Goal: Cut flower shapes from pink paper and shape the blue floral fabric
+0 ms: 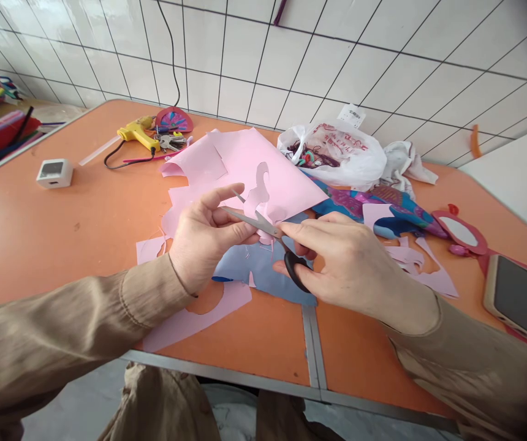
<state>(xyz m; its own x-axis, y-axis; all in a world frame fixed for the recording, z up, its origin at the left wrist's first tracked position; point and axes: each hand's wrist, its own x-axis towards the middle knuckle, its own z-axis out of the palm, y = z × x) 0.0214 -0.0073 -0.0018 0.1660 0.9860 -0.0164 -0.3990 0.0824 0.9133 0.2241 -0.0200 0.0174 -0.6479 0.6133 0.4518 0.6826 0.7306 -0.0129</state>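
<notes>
In the middle of the head view my right hand [346, 257] grips black-handled scissors [288, 257], their parted blades pointing left. My left hand [212, 233] pinches a small curved piece of pink sheet [263, 196] between thumb and fingers. The blades lie across this piece, close to the left thumb; whether they bite into it I cannot tell. Below both hands lies a blue sheet [263, 269], partly covered. Behind them spreads a large pink sheet [240, 153] with cut edges.
A yellow glue gun [139, 135] lies at the back left, beside keys [171, 142]. Farther left stands a small white box [54, 173]. A white plastic bag [346, 153] is at the back right, and a phone [523, 300] lies at the right edge. Pink offcuts [433, 269] are scattered about.
</notes>
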